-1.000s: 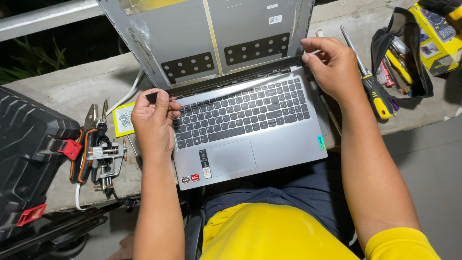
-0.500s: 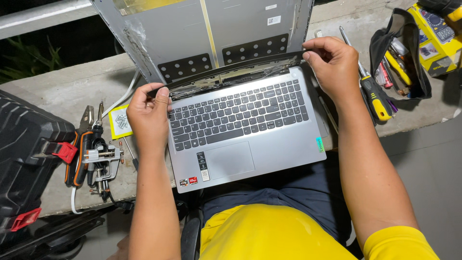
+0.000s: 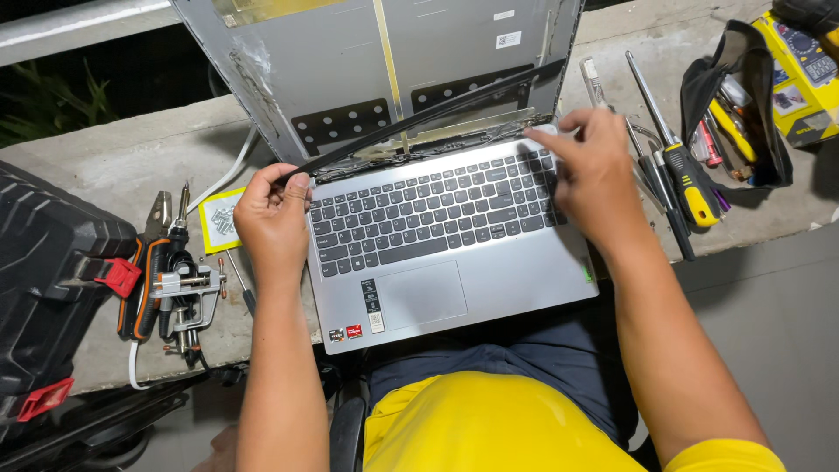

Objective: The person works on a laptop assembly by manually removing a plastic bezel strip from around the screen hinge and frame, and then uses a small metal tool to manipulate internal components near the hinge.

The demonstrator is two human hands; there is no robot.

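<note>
A silver laptop [image 3: 489, 280] lies open across my lap and a concrete ledge. Its lid [image 3: 350, 61] has no screen panel, so the bare grey inner shell shows. A long thin black strip [image 3: 437, 112] runs slantwise from the left hinge up to the lid's right edge. My left hand [image 3: 273, 218] pinches the strip's lower left end beside the keyboard's top left corner. My right hand [image 3: 596, 170] hovers over the keyboard's top right corner. Its fingertips point at the hinge gap and it holds nothing.
On the ledge [image 3: 105, 166] to the left are a black tool case [image 3: 44, 280], orange-handled pliers [image 3: 144, 262], a small metal clamp [image 3: 188, 293] and a yellow-edged packet [image 3: 218, 218]. To the right lie screwdrivers [image 3: 686, 179], a black tool pouch [image 3: 743, 114] and a yellow meter [image 3: 804, 61].
The black strip has come up off the hinge line and its right end now rises against the lid. My right hand left the lid's right corner and dropped to the keyboard.
</note>
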